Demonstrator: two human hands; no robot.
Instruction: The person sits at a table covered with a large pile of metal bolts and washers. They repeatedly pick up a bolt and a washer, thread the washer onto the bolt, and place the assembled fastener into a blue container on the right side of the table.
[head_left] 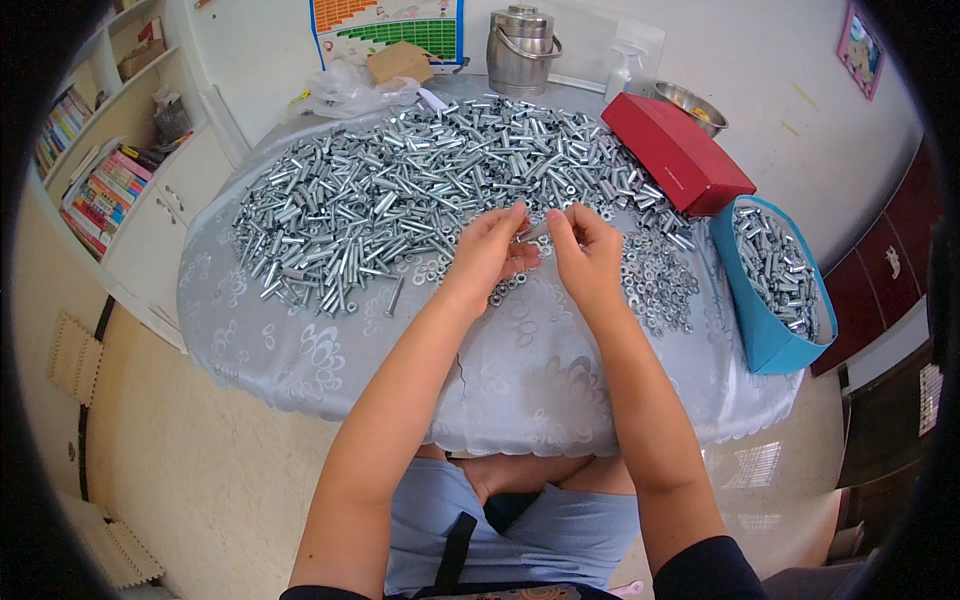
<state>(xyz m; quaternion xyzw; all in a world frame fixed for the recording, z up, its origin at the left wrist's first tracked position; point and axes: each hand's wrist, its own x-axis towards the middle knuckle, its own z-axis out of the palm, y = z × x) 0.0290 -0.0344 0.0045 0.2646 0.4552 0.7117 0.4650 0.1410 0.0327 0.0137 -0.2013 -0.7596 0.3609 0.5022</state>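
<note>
Across the middle of the view sits one big table (270, 350) w/ a shiny gray patterned cloth. Clock center = center of the view, 12 = far side. Biggest thing on it: a huge pile of silver bolts (380, 190), abt 10 round to 1.

Lol, lotta hardware. What's around it?

Blue open-top bin (770, 340) at 3, packed w/ more silver metal pcs. Red box (675, 150) at 2, slantwise by the pile. Steel lidded pot (522, 55) at 12, past the pile. Also at 3, short of the bin, flat scatter of washers (655, 285).

K, and the hands?

Both near center, at the near side of the pile. Left hand (485, 250) at 12, fingers loosely curled, thumb apart from them. Right hand (590, 255) at abt 2, thumb + fingers pinching a thin silver piece (537, 233).

Where's the piece exactly? Left got it too?

Btwn the two hands, abt 1. Can't tell if left's gripping it, and idk exactly what it is, too small tbh. Oh, & 1 lone bolt (394, 297) at 9, on the cloth just beside the pile.
</note>
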